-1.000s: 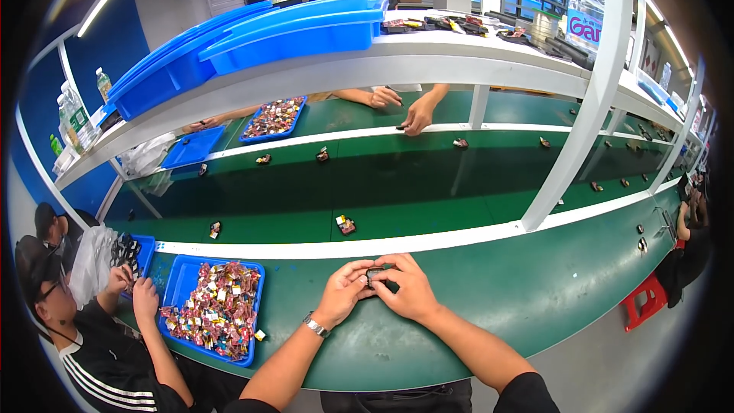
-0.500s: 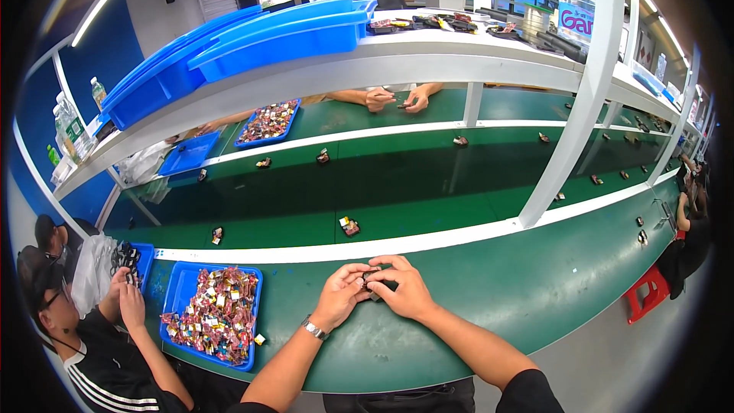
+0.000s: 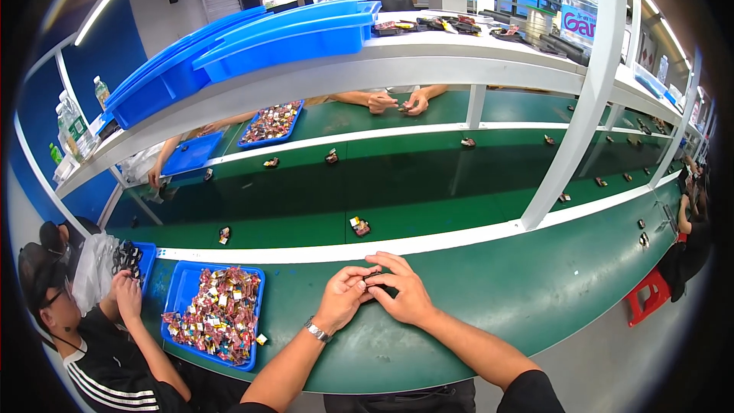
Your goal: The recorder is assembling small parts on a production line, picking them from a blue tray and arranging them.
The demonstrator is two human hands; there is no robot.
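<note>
Nothing much shifts since earlier: both hands stay together on the green desk (image 3: 474, 313). I see left hand (image 3: 342, 300) and right hand (image 3: 401, 296) pinching one small dark part (image 3: 372, 281) between fingertips, right of the blue plastic tray of small colourful pieces (image 3: 177, 294).

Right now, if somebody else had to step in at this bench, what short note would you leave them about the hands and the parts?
Left hand: fingers curled on a small dark part, wristwatch on the wrist.
Right hand: pinching the same part from the other side; both hands meet over the green bench top.
Supply: the blue plastic tray of small red and yellow pieces sits to the left, within reach.
Done: other small dark units already ride on the green conveyor belt beyond the white rail.
Left: the held part is not yet on the belt; the tray is far from empty.
</note>
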